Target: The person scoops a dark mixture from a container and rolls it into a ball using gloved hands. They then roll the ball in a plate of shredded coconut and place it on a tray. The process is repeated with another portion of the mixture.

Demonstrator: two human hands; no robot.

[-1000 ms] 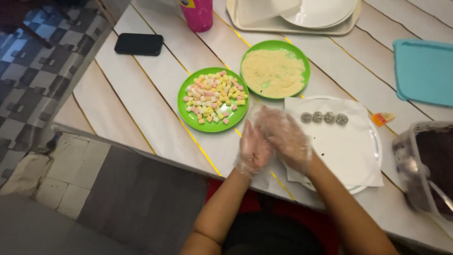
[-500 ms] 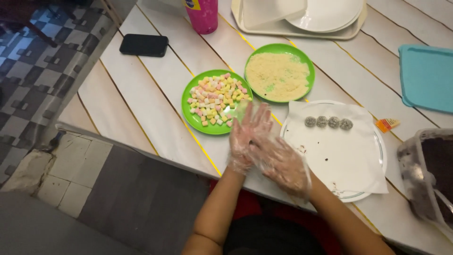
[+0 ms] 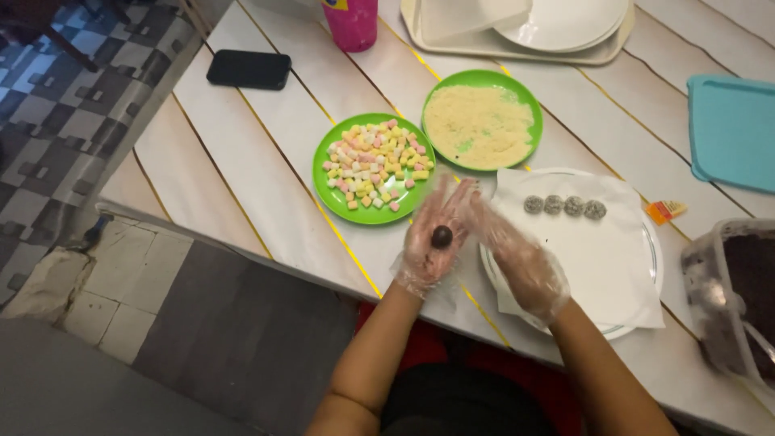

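Clear plastic gloves cover both hands over the near edge of the white plank table (image 3: 266,153). The left hand (image 3: 432,242) lies palm up and spread, and a small dark ball (image 3: 441,236) sits loose in the hollow of that palm, cradled rather than pinched. The right hand (image 3: 517,254) is just beside it at 3 o'clock, fingers slack and blurred, its fingertips near the left hand's fingers; it grips nothing.

At 11 o'clock from the ball, a green plate of pastel marshmallow bits (image 3: 373,165) stands close by. At 1 o'clock, a second green plate (image 3: 482,121) holds pale crumbs. At 3 o'clock, a white plate lined with white paper (image 3: 601,258) carries four coated balls (image 3: 563,206) in a row along its far side. A small orange wrapper (image 3: 667,211) lies just past that plate. Farther out, a black phone (image 3: 249,69) rests at 10 o'clock, a pink cup (image 3: 350,23) at 12 o'clock, a tray with white dishes (image 3: 517,32) beyond, a teal lid (image 3: 733,129) at 2 o'clock, and a clear tub of dark mix (image 3: 739,299) at 4 o'clock.
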